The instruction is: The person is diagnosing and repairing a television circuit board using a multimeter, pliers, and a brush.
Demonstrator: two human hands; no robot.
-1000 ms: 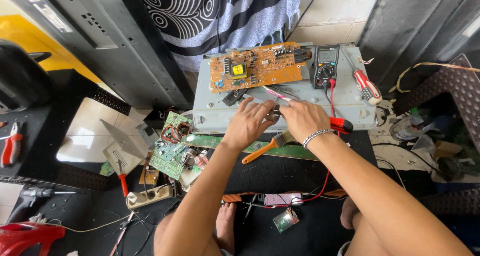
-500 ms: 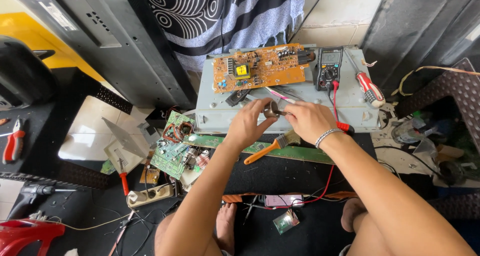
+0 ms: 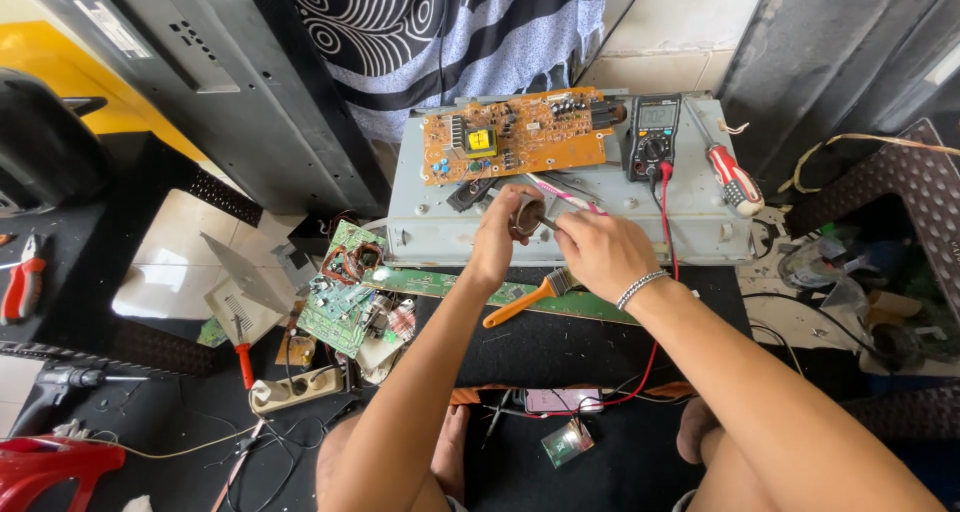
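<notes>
Left hand (image 3: 497, 240) closed around a small round dark part (image 3: 527, 215), held just above the grey metal chassis (image 3: 440, 234). Right hand (image 3: 598, 254) pinching a thin tool at the part's right edge, a bracelet (image 3: 640, 288) on its wrist. Behind the hands on the chassis: orange circuit board (image 3: 520, 134) with a small square yellow label (image 3: 479, 139). Right of it, dark multimeter (image 3: 652, 138), red lead trailing down, then a red-handled screwdriver (image 3: 733, 176). Just below the hands, orange-handled brush (image 3: 525, 298) lying over a long green board (image 3: 450, 286). Lower left, green boards (image 3: 338, 307) and power strip (image 3: 297, 387) on the floor. White rectangular label (image 3: 102, 26) on the grey panel, upper left.
</notes>
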